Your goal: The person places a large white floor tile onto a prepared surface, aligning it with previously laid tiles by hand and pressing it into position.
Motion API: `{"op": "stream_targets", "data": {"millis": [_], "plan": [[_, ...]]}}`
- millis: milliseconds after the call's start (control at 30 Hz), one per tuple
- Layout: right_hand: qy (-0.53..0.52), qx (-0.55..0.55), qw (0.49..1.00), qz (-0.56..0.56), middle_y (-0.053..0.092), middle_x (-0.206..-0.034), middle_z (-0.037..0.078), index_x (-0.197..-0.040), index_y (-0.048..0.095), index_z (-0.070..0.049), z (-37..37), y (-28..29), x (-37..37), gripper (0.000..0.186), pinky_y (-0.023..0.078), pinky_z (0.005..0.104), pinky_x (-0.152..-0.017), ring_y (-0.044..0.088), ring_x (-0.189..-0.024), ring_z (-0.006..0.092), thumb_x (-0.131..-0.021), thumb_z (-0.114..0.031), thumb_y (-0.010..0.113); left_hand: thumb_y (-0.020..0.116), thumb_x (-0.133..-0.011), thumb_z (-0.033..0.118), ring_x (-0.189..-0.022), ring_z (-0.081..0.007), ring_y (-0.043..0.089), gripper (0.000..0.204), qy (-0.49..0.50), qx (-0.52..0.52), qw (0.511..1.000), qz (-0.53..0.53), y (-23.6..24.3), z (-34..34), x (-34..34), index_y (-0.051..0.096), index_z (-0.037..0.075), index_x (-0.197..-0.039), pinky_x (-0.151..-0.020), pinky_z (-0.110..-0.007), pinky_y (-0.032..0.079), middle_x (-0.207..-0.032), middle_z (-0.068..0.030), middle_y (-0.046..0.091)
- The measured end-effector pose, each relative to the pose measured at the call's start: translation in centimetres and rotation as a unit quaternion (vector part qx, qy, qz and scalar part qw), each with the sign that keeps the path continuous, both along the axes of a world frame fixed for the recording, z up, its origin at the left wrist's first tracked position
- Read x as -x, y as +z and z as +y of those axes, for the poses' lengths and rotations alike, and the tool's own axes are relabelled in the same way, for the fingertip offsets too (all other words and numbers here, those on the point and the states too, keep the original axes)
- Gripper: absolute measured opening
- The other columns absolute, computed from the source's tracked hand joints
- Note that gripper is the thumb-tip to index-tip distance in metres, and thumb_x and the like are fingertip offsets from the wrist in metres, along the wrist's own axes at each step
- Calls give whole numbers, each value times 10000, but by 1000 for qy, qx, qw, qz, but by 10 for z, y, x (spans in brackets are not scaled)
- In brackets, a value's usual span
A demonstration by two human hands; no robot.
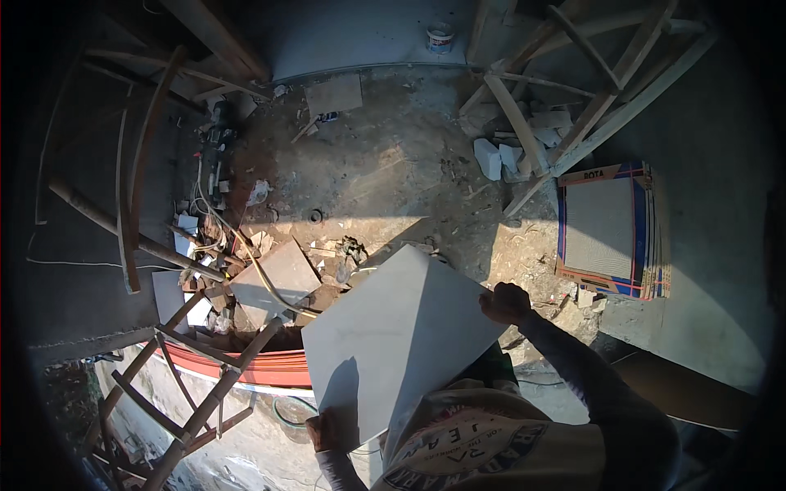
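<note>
A large square white tile (385,327) is held out in front of my body, tilted, with a shadow across part of its face. My right hand (506,304) is closed on its right corner. Low on the left, my left hand (321,430) grips the tile's near left edge; the fingers behind it are partly hidden. Just beyond the tile's left side, a bent yellowish hose (264,277) runs over a beige tile piece (277,282) lying on the rubble.
Boxed tiles (602,225) lean at the right wall. Wooden trestles stand far right (573,123), far left (131,164) and near left (196,401). Broken white blocks (488,159) lie by the right trestle. Orange pipes (270,368) run at left. A white bucket (440,38) stands at the back.
</note>
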State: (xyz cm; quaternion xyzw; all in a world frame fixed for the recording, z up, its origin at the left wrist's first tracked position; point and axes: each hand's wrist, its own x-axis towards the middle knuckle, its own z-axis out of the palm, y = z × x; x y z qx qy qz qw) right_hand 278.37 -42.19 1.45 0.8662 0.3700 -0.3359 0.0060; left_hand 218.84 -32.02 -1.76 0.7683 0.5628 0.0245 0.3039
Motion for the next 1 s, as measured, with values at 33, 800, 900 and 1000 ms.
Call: {"op": "stream_targets", "data": {"millis": [33, 800, 900, 1000], "plan": [[27, 6, 1000, -3, 693, -841, 290, -849, 682, 61, 24, 9, -36, 598, 574, 501, -744, 708, -822, 426, -835, -533, 616, 636, -848, 238, -477, -294, 570, 328, -41, -13, 996, 78, 12, 30, -35, 536, 65, -588, -452, -435, 382, -525, -143, 550], [-75, 33, 996, -27, 700, -971, 256, -1003, 659, 47, 602, 86, -463, 653, 555, 487, -834, 698, -944, 408, -838, -583, 616, 602, -907, 218, -561, -311, 669, 333, -235, -60, 950, 195, 92, 674, -486, 598, 7, -648, -534, -465, 503, -518, -97, 591], [-92, -73, 990, -82, 690, -803, 282, -936, 686, 65, 649, 113, -519, 599, 578, 512, -725, 709, -782, 426, -811, -520, 656, 568, -928, 190, -483, -295, 613, 404, 38, 72, 992, 98, 91, 752, -541, 575, 15, -564, -481, -433, 453, -510, -121, 592], [-158, 61, 986, -11, 692, -977, 271, -1029, 660, 67, 701, 127, -577, 671, 546, 490, -873, 690, -957, 413, -828, -571, 616, 521, -949, 205, -453, -295, 588, 458, -143, -48, 981, 119, 84, 837, -599, 567, 22, -531, -470, -440, 430, -535, -155, 607]]}}
